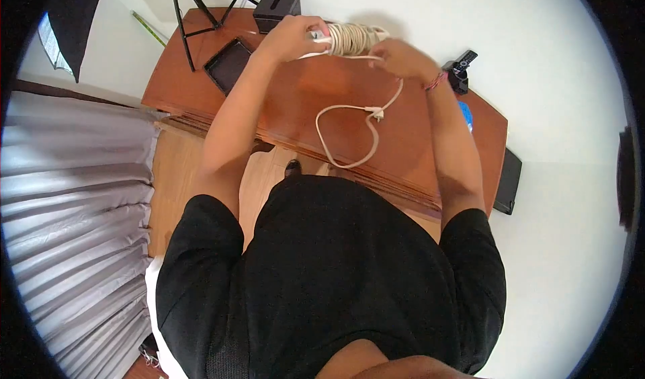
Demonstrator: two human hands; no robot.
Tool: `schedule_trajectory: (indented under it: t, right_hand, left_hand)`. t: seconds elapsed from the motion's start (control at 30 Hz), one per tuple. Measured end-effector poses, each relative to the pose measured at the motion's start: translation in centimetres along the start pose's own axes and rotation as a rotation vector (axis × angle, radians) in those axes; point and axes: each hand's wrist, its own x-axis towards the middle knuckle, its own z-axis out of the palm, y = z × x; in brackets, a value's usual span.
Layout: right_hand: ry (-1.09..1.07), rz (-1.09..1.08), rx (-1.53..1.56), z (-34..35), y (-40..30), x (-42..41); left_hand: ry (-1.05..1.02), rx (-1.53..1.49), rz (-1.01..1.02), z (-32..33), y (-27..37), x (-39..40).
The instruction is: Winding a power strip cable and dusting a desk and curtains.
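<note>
A white power strip (pixel 318 37) is held at its left end by my left hand (pixel 293 39), with the fingers over its top. Its cream cord (pixel 351 39) is wound around the middle in many close turns. At the right end of the bundle, my right hand (pixel 403 59) pinches a stretch of the cord between thumb and fingers. From there the loose cord runs down in a loop over the wooden table and ends at a plug (pixel 377 112). The plug lies against the loop. My left palm hides part of the strip.
On the brown wooden table (pixel 302 97) stand a black tissue box (pixel 276 11), a black tray (pixel 229 65) and the legs of a black metal stand (pixel 216 25). To the right are a remote control (pixel 464 60) in a black holder (pixel 457 82) and a blue item (pixel 465 115).
</note>
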Motion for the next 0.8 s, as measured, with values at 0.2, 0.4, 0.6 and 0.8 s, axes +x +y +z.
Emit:
schedule_trajectory:
  t: [0.2,0.4,0.6,0.8]
  right_hand:
    - [0.083,-0.257,-0.156,-8.4,-4.3,0.4]
    - [0.083,-0.155,0.434,-9.5,-1.8,2.1]
    - [0.101,0.012,0.546,3.1,3.4,4.4]
    - [-0.27,0.13,1.015,12.6,-0.2,1.5]
  left_hand:
    - [-0.21,-0.024,-0.001,-3.6,5.2,0.0]
    - [-0.364,-0.573,0.042,-6.5,2.7,-0.7]
    - [0.048,-1.096,-0.085,-5.2,0.6,-0.2]
    - [0.328,-0.475,-0.173,-3.6,-0.2,0.9]
